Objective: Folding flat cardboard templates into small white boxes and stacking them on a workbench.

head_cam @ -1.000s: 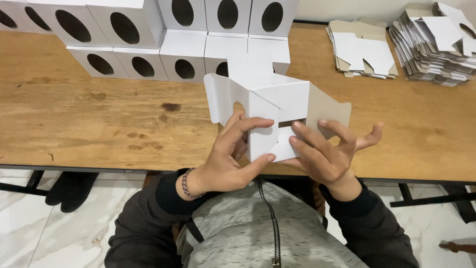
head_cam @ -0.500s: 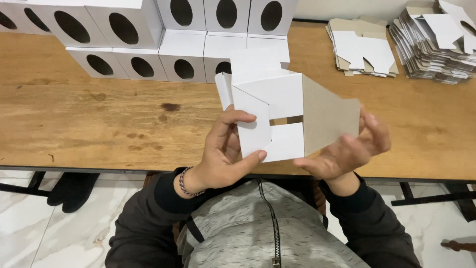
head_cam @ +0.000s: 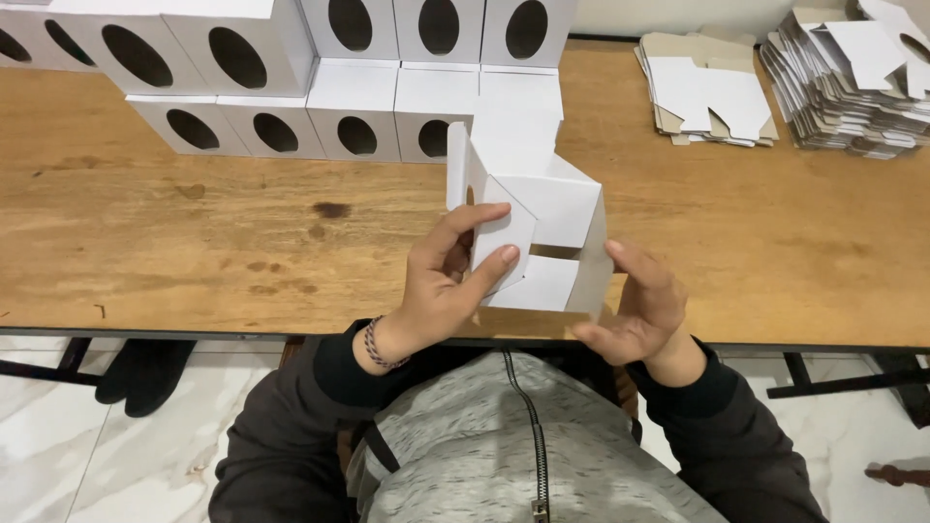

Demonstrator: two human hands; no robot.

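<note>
One half-folded white cardboard box (head_cam: 528, 228) is held up by two hands: left hand (head_cam: 448, 281), right hand (head_cam: 639, 315). On the wooden tabletop (head_cam: 194, 242) stand at least nine finished white boxes with oval holes (head_cam: 354, 121), stacked in two layers; the row runs out of view. Two piles of flat box blanks lie far right: a low pile (head_cam: 702, 97) and a tall pile (head_cam: 852, 82).
</note>
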